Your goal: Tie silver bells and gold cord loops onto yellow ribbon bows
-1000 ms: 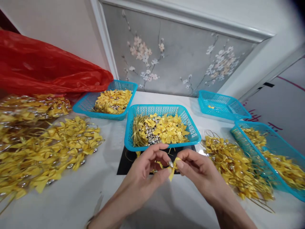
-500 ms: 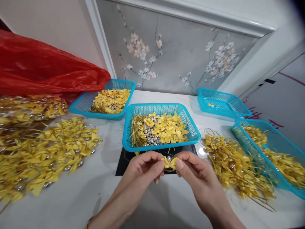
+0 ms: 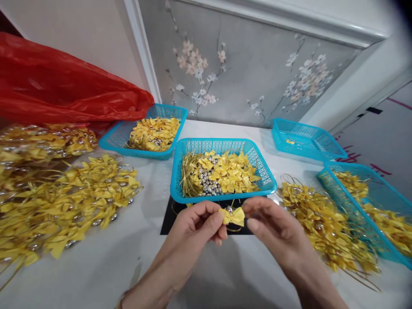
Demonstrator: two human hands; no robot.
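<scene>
A small yellow ribbon bow (image 3: 236, 216) with a silver bell at its top is pinched by its left loop in my left hand (image 3: 201, 225). My right hand (image 3: 273, 229) is just right of the bow, thumb and fingertips apart, with a small gap to the right loop. Behind both hands stands a blue plastic basket (image 3: 223, 200) holding yellow bows, silver bells and a bundle of gold cords. Under the bow lies a dark flat panel (image 3: 167, 221) on the white table, partly hidden by my hands.
Heaps of finished-looking bows with cords lie at left (image 3: 93, 197) and right (image 3: 325, 227). A second blue basket (image 3: 135, 152) of bows stands back left beside a red plastic bag (image 3: 71, 86). Two more blue baskets (image 3: 309, 150) (image 3: 383, 184) are at the right.
My right thumb and fingers have let go of the bow's right loop and moved slightly right. The left hand still grips the bow. The whole view has shifted a little.
</scene>
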